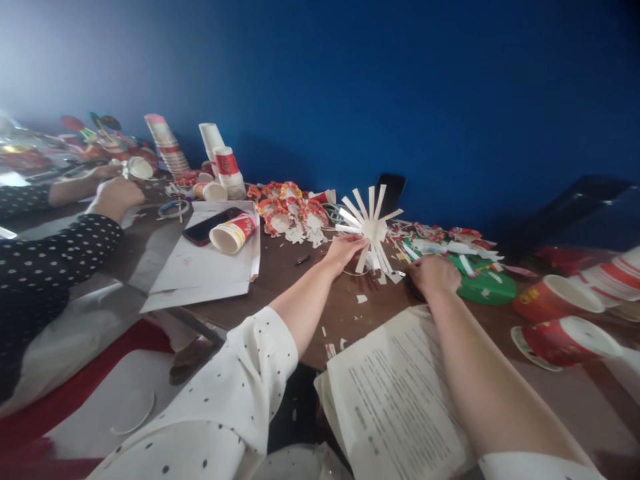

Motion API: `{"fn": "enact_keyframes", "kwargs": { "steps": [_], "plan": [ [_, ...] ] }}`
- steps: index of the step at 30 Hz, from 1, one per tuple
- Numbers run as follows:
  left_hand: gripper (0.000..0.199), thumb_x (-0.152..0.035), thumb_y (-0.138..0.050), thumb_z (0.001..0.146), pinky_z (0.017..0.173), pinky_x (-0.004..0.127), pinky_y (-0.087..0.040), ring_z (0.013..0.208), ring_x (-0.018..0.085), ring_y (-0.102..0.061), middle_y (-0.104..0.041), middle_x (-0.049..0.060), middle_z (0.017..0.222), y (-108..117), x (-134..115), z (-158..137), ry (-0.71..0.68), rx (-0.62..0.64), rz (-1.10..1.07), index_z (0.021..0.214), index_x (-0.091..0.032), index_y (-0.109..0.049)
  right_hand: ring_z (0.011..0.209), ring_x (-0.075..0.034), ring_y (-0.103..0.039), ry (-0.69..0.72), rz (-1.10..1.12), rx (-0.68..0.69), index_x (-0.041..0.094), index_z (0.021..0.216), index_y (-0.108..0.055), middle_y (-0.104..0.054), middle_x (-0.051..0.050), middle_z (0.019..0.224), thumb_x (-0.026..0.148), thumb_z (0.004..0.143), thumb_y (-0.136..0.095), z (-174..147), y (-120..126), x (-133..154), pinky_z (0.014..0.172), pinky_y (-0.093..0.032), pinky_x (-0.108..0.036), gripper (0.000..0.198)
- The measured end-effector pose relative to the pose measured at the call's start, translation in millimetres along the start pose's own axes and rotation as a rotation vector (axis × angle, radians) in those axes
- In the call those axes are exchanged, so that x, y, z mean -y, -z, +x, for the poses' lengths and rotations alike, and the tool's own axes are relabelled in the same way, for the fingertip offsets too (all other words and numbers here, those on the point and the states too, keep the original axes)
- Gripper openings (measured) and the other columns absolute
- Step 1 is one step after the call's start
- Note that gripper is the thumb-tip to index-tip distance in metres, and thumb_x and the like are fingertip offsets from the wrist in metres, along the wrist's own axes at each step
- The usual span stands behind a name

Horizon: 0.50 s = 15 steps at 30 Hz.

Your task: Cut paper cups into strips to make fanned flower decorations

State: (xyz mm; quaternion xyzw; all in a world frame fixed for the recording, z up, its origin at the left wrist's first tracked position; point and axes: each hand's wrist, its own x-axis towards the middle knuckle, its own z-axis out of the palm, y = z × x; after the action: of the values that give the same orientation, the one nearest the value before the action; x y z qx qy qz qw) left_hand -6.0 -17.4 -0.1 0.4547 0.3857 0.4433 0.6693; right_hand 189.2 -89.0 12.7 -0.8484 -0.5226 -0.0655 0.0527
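My left hand (347,250) pinches a white paper cup cut into strips (374,230), its strips fanned out round the base like a flower. Just to the right, my right hand (436,275) is closed round scissors (413,289); only a dark handle part and a shiny tip show, the rest being hidden by the fingers. The scissors' tip is close below the fanned strips and seems apart from them. White paper scraps (361,299) lie on the brown table (280,283) under both hands. Printed sheets (395,393) are below my right wrist, at the table's near edge.
A heap of cut red-and-white cup pieces (295,210) lies behind. Left are a white box lid (200,277), a paper cup (233,233), a phone (203,230) and cup stacks (229,175). Right are a green plate (487,285) and red cups (560,297). A co-worker's arms (75,240) are far left.
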Motion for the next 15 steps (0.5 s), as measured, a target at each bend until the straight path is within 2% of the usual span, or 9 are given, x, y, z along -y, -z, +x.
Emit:
{"fn": "enact_keyframes", "kwargs": {
  "steps": [3,5,7,10,12,15],
  "plan": [
    [0.016,-0.028,-0.076,0.073,0.063,0.025,-0.049,0.059,0.010,-0.058,-0.067,0.001,0.069,1.9,1.7,2.7,-0.012,-0.008,-0.011,0.073,-0.015,-0.067,0.101,-0.032,-0.063,-0.017,0.053,-0.079,0.019,0.095,-0.076,-0.071,-0.015,0.103,0.035,0.088,-0.051,-2.0,3.5,-1.3,0.083,-0.047,-0.042,0.030],
    [0.018,-0.030,-0.076,0.073,0.064,0.026,-0.050,0.059,0.011,-0.058,-0.066,0.001,0.068,3.5,3.5,5.4,-0.026,-0.013,-0.017,0.074,-0.015,-0.067,0.101,-0.031,-0.063,-0.026,0.150,-0.200,0.019,0.100,-0.074,-0.070,-0.014,0.103,0.036,0.092,-0.046,-3.7,7.5,-1.4,0.086,-0.046,-0.041,0.034],
    [0.019,-0.031,-0.075,0.073,0.066,0.027,-0.051,0.058,0.011,-0.058,-0.065,0.001,0.066,5.3,5.5,8.3,-0.037,-0.030,-0.024,0.073,-0.015,-0.066,0.105,-0.029,-0.062,0.015,0.277,-0.355,0.017,0.110,-0.069,-0.069,-0.015,0.109,0.038,0.096,-0.040,-6.1,11.8,-1.1,0.091,-0.045,-0.040,0.038],
    [0.017,-0.031,-0.071,0.077,0.066,0.029,-0.052,0.056,0.013,-0.059,-0.064,0.001,0.062,8.9,8.5,13.4,-0.053,-0.074,-0.010,0.074,-0.015,-0.067,0.114,-0.028,-0.057,0.121,0.423,-0.527,0.008,0.127,-0.056,-0.061,-0.021,0.122,0.030,0.098,-0.032,-11.2,16.7,0.7,0.097,-0.043,-0.039,0.043],
    [0.017,-0.031,-0.071,0.077,0.069,0.032,-0.053,0.060,0.015,-0.062,-0.067,0.003,0.067,13.4,11.4,18.7,-0.095,-0.106,0.012,0.082,-0.015,-0.070,0.117,-0.029,-0.056,0.149,0.489,-0.544,0.007,0.133,-0.049,-0.059,-0.022,0.124,0.024,0.097,-0.032,-14.0,17.6,2.5,0.096,-0.044,-0.041,0.044],
    [0.027,-0.033,-0.075,0.073,0.083,0.033,-0.053,0.083,0.021,-0.069,-0.074,0.006,0.085,23.3,17.6,30.3,-0.188,-0.163,0.028,0.094,-0.016,-0.072,0.103,-0.027,-0.062,0.183,0.666,-0.546,0.011,0.127,-0.054,-0.062,-0.019,0.117,0.023,0.092,-0.040,-14.4,15.4,4.2,0.089,-0.049,-0.041,0.040]
  ]
}}
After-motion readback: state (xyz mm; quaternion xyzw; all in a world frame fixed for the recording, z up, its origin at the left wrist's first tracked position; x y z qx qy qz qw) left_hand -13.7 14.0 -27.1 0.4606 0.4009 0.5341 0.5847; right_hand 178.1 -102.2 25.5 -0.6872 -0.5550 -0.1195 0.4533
